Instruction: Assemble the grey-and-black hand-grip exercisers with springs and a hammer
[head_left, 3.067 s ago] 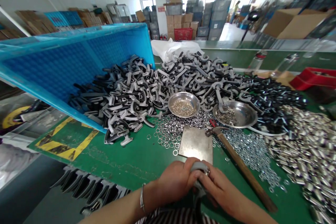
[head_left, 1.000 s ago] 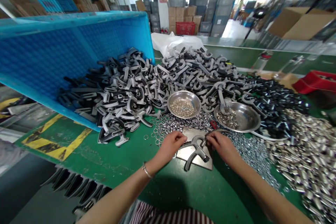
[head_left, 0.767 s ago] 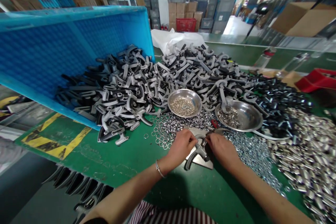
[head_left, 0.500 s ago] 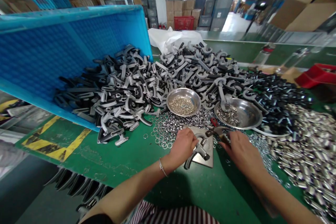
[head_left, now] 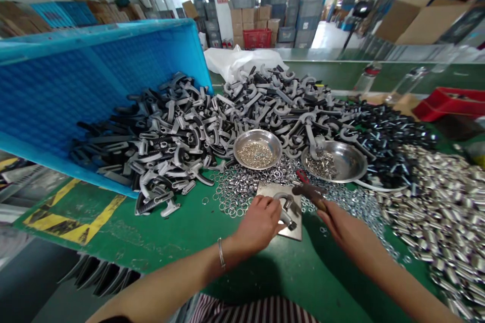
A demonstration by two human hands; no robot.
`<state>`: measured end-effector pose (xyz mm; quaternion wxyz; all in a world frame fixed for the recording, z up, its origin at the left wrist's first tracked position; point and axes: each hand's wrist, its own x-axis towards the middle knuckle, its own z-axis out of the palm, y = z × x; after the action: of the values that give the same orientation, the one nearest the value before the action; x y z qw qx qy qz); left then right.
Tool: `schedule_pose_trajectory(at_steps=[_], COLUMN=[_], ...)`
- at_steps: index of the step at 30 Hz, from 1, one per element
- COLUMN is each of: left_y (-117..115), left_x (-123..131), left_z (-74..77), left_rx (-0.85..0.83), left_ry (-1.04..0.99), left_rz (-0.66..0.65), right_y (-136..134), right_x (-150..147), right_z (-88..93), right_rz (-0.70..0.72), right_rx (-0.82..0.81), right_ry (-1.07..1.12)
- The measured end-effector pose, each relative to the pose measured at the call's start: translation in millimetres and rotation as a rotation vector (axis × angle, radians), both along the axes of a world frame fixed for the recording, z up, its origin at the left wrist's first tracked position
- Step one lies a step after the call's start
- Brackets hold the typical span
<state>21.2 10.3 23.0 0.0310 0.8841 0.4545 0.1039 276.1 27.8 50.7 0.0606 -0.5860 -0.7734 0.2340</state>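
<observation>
My left hand is closed around a grey hook-shaped handle part, pressing it on a square metal plate. Fingers cover much of that part. In my right hand is a hammer gripped by its handle, the dark head just above and right of the hooked end. A red-handled tool lies behind the hammer head, partly hidden. Small metal rings are scattered left of and behind the plate. Two steel bowls stand behind it: the left bowl holds tiny brass-coloured pieces, the right bowl small metal pins.
A blue crate lies tipped on the left, spilling grey and black handles. More handles are heaped at the back. On the right are black screw-ended parts, shiny metal cylinders and a red bin.
My left hand has shifted its hold, now covering the black curved end of the handle part. The hammer head has moved slightly toward the part. The view has shifted a little.
</observation>
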Motion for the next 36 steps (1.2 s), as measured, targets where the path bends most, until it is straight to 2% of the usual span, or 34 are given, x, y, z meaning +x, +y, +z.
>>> schedule_pose_trajectory(at_steps=[4, 8, 10, 12, 14, 17, 19, 20, 21, 23, 25, 26, 28, 31, 33, 36], left_y=[-20, -20, -18, -16, -14, -9, -2, 2, 6, 13, 15, 15, 9, -4, -8, -6], left_x=[5, 8, 9, 10, 8, 3, -3, -7, -11, -19, -25, -28, -29, -26, -22, -18], left_z=[-8.2, -14.4, -14.4, -12.7, -10.1, -4.5, 0.6, 3.4, 6.1, 10.4, 12.1, 11.5, 7.3, -4.3, -11.9, -17.3], left_rx=[-0.090, -0.164, -0.171, -0.173, -0.169, -0.224, -0.391, -0.481, -0.534, -0.486, -0.348, -0.310, -0.298, -0.276, -0.265, -0.261], left_ry=[-0.105, -0.207, -0.222, -0.222, -0.234, -0.352, -0.536, -0.634, -0.710, -0.743, -0.643, -0.582, -0.492, -0.421, -0.396, -0.397], left_rz=[0.212, 0.316, 0.351, 0.351, 0.321, 0.297, 0.305, 0.311, 0.325, 0.365, 0.391, 0.379, 0.328, 0.306, 0.310, 0.309], right_y=[0, -4, -7, -10, -17, -36, -47, -49, -48, -37, -13, 1, 28, 55, 60, 61], right_x=[-5, -23, -32, -35, -29, -2, 25, 38, 50, 64, 61, 52, 25, -19, -38, -46], right_z=[8.5, 20.1, 20.5, 16.5, 8.7, -8.3, -19.9, -24.4, -27.2, -27.7, -22.6, -19.5, -15.3, -18.4, -24.9, -33.2], right_rz=[0.072, 0.096, 0.140, 0.152, 0.094, -0.169, -0.340, -0.368, -0.349, -0.221, -0.071, -0.018, 0.051, 0.002, -0.016, -0.034], right_rx=[-0.110, -0.074, -0.086, -0.139, -0.220, -0.423, -0.542, -0.551, -0.500, -0.225, 0.114, 0.232, 0.284, 0.296, 0.308, 0.308], right_ry=[-0.009, 0.023, -0.047, -0.004, 0.206, 0.473, 0.487, 0.439, 0.359, 0.161, -0.014, -0.081, -0.210, -0.349, -0.362, -0.365])
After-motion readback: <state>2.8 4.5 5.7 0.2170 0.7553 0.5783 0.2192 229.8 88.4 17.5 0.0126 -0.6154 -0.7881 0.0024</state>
